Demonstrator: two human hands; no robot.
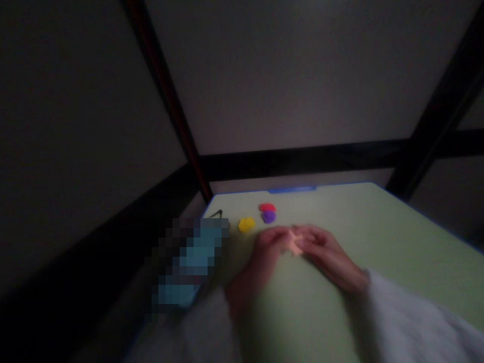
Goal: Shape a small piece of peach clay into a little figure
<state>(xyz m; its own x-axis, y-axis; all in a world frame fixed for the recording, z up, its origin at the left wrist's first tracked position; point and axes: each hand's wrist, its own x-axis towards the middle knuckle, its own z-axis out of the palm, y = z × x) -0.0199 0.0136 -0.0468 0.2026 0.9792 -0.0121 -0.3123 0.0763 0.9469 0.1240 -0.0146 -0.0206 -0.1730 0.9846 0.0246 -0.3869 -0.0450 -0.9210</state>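
Observation:
Both hands meet over a light green mat [378,242]. My left hand [264,247] and my right hand [321,249] pinch a small pale orange piece [293,242] between their fingertips. The picture is dim and blurred, so the piece's shape is unclear. Just beyond the hands lie a yellow lump [246,225], a red lump [266,207] and a purple lump [268,217], the red and purple touching. White sleeves cover both forearms.
A pixelated blue and dark patch [189,262] sits at the mat's left edge. A small dark wire-like item [215,214] lies at the far left corner. Pale walls with dark beams [302,156] rise behind the mat.

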